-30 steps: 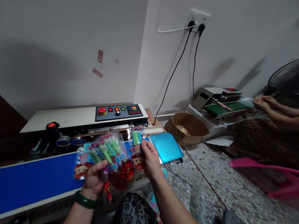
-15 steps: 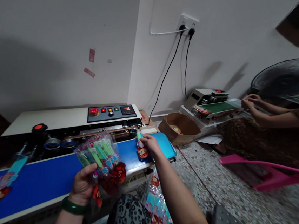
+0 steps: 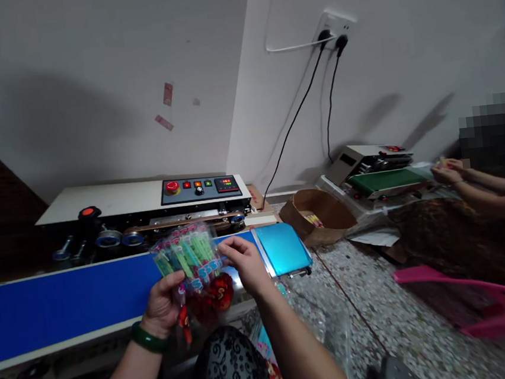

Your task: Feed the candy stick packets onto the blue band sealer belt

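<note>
My left hand [image 3: 161, 302], with a green bangle at the wrist, grips a bunch of clear toy packets [image 3: 190, 261] holding green sticks and red cartoon figures. The bunch hangs over the near edge of the blue conveyor belt [image 3: 67, 302] of a sealing machine [image 3: 141, 200]. My right hand [image 3: 242, 265] pinches the right edge of the top packet of that bunch. No loose packet lies on the visible part of the belt.
A teal plate [image 3: 281, 248] ends the belt on the right. Beyond it stand a brown cardboard box [image 3: 317, 214] and a second sealer with a green belt [image 3: 380, 178], where another person's hands [image 3: 449, 171] work. A pink object [image 3: 468, 300] lies on the speckled floor. More packets lie by my knee [image 3: 268, 355].
My right hand set one packet on the belt's right end half a second ago, then came back to the bunch. That packet is out of sight now.
</note>
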`<act>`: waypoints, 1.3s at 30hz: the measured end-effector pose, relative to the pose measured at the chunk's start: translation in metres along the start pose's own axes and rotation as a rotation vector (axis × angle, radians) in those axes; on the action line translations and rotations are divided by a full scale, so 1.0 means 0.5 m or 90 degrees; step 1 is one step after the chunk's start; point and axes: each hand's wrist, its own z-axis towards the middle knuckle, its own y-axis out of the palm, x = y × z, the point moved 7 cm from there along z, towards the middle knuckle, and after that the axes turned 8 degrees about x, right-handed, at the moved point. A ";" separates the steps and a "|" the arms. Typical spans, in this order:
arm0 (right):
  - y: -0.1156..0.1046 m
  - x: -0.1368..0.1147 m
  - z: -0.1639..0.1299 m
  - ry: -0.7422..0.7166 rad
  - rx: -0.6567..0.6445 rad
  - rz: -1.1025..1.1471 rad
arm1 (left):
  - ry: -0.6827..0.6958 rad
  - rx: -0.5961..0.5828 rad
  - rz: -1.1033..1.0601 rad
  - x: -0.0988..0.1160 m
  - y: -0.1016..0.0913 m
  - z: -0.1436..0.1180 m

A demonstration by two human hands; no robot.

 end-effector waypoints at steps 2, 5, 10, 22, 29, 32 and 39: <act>-0.005 0.002 0.005 -0.024 0.036 0.019 | 0.025 0.024 -0.007 0.002 -0.002 0.002; 0.003 0.007 0.004 -0.052 0.012 0.006 | 0.056 0.049 -0.009 0.003 -0.006 0.005; -0.008 0.021 -0.007 -0.098 0.064 -0.028 | 0.003 0.046 0.021 -0.018 -0.002 0.008; -0.027 0.048 0.006 0.007 0.091 0.069 | 0.006 0.084 0.095 -0.040 0.005 0.014; -0.038 0.016 -0.008 -0.062 0.129 0.023 | 0.030 0.080 0.101 -0.043 0.010 0.017; -0.039 0.000 -0.020 -0.135 0.162 0.025 | 0.024 0.070 0.097 -0.043 0.014 0.022; -0.050 0.010 -0.021 -0.108 0.131 0.154 | 0.031 0.071 0.094 -0.035 0.023 0.017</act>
